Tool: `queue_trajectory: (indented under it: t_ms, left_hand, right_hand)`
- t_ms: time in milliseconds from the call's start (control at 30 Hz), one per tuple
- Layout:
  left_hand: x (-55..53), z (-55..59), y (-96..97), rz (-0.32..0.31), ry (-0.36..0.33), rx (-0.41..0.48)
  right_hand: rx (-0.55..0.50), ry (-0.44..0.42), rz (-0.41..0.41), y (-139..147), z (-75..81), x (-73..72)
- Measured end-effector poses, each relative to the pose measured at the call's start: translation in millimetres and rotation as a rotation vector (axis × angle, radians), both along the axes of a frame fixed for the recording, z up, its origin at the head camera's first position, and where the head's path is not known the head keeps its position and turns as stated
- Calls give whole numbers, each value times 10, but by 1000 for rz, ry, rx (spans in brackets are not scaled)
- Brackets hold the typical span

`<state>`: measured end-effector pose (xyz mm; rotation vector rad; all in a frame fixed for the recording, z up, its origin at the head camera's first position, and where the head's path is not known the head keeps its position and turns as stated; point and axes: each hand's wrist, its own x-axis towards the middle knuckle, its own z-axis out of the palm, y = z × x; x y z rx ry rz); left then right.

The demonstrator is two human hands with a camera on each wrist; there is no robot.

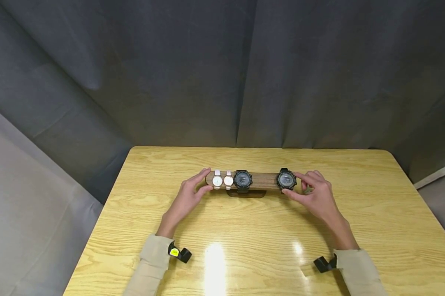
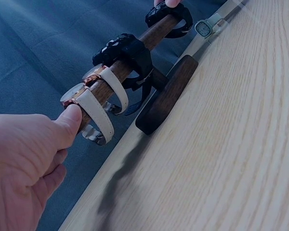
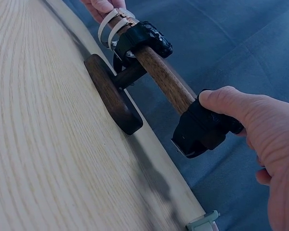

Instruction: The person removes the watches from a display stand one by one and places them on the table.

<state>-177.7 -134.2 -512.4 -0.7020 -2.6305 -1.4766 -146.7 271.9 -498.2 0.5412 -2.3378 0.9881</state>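
A dark wooden watch stand point(image 1: 265, 181) carries two watches with pale straps, a white-faced watch point(image 1: 217, 181) and a smaller rose-gold watch point(image 1: 228, 181), plus a chunky black watch point(image 1: 242, 179) beside them. My left hand point(image 1: 187, 195) grips the bar's left end between thumb and fingers, its thumb close against the outermost pale-strapped watch. On the right end sits a second black watch point(image 1: 286, 179), its strap around the bar. My right hand point(image 1: 317, 197) pinches this watch, thumb at the near side and fingers at the far side. The fingers' undersides are hidden.
The stand's base point(image 2: 168, 96) rests on the light wood table point(image 1: 244, 230). A pale green square watch point(image 2: 203, 29) lies on the tabletop near the right hand, mostly hidden in the head view. Grey curtain point(image 1: 222, 82) hangs behind the table's far edge.
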Motion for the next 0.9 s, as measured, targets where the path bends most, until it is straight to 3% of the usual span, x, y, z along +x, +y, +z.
queue_trajectory:
  t_ms: [900]
  left_hand:
    - [3, 5, -2, -7, 5, 5]
  right_hand:
    - [-8, 30, -6, 72, 25, 6]
